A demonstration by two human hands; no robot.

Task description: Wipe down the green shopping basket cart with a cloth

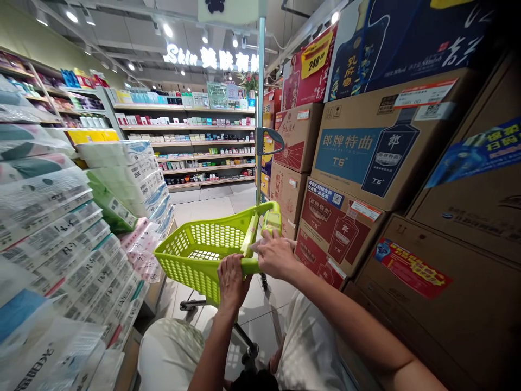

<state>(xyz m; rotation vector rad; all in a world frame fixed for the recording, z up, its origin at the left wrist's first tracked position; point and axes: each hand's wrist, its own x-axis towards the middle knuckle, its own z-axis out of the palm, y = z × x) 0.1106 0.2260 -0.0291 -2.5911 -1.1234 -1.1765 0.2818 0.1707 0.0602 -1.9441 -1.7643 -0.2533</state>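
Note:
A lime-green shopping cart (191, 264) with a perforated basket stands right in front of my knees. My left hand (231, 279) wraps over the near end of its green frame, fingers curled on top. At the cart's right corner, my right hand (277, 254) is closed and pressed against the green handle frame. A pale, thin, tissue-like piece (291, 243) pokes out beside its fingers; most of it is hidden under the hand. Just beyond that hand is a yellow-green block (272, 220) on the cart's frame. The basket shows only its slotted floor.
Stacked plastic-wrapped tissue packs (69, 233) line the left side. Tall piles of cardboard liquor boxes (358, 146) crowd close on the right. A metal pole (261, 81) with a dark loop rises beyond the cart. Shelves of small goods (191, 144) stand across the tiled aisle.

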